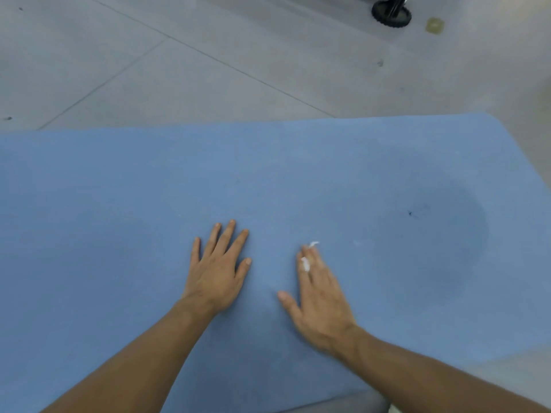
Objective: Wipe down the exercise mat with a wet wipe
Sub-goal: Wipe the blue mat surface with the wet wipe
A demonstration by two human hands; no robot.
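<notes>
A blue exercise mat [119,189] lies across the grey floor and fills the middle of the view. My left hand [219,268] rests flat on it, fingers spread, holding nothing. My right hand [320,296] presses flat on the mat beside it, blurred by motion. Small bits of a white wet wipe [305,263] show between and past its fingers; most of the wipe is hidden under the hand. A darker damp patch [432,234] with curved edges spreads on the mat to the right of that hand.
Grey tiled floor [179,70] lies beyond the mat's far edge. A black wheel [391,14] of some cart stands at the top right, with a small yellowish scrap [434,25] on the floor beside it.
</notes>
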